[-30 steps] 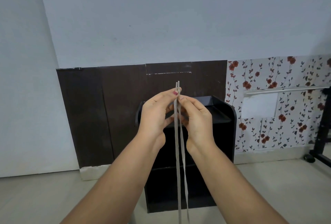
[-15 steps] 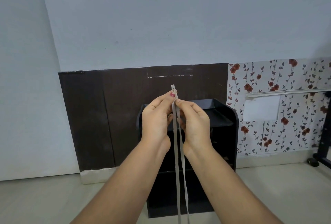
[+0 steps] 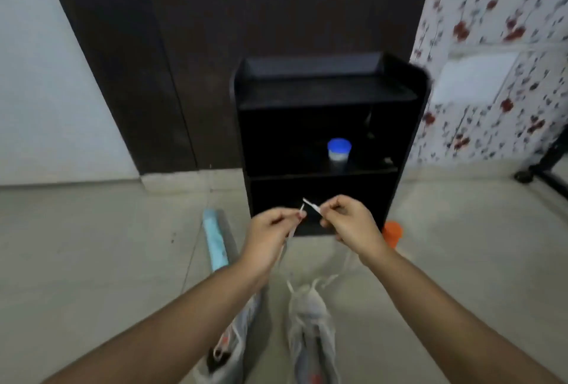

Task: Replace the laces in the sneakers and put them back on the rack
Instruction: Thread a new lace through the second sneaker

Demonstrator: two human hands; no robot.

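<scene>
Pinching a pale lace (image 3: 312,206) by its two ends, both hands hold it up in front of the lowest level of the rack (image 3: 325,91). The left hand (image 3: 272,231) has its fingers (image 3: 287,217) curled, thumb and forefinger closed on one stiff tip that pokes up just past them, and from that hand a strand drops toward the floor (image 3: 92,260). The right hand (image 3: 350,223) is curled the same way and nips the other tip, which slants up and to the left; the two tips are near each other but apart. A blurred strand runs from under the right hand down to the right sneaker (image 3: 312,331), which lies on the floor between the forearms, lengthwise toward the rack, with loose lace at its far end. The left sneaker (image 3: 233,346) lies just beside it, partly hidden by the left forearm, and I cannot tell whether it has a lace in it. Both sneakers are pale grey with red marks. The rack is black and stands against a dark brown panel (image 3: 153,61), with a blue-lidded jar (image 3: 339,150) on its middle shelf. On the floor an orange cup (image 3: 392,231) sits by the rack's right corner, just behind the right wrist, and a blue roll (image 3: 215,242) lies to the left. Floral wallpaper (image 3: 498,30) covers the wall on the right.
</scene>
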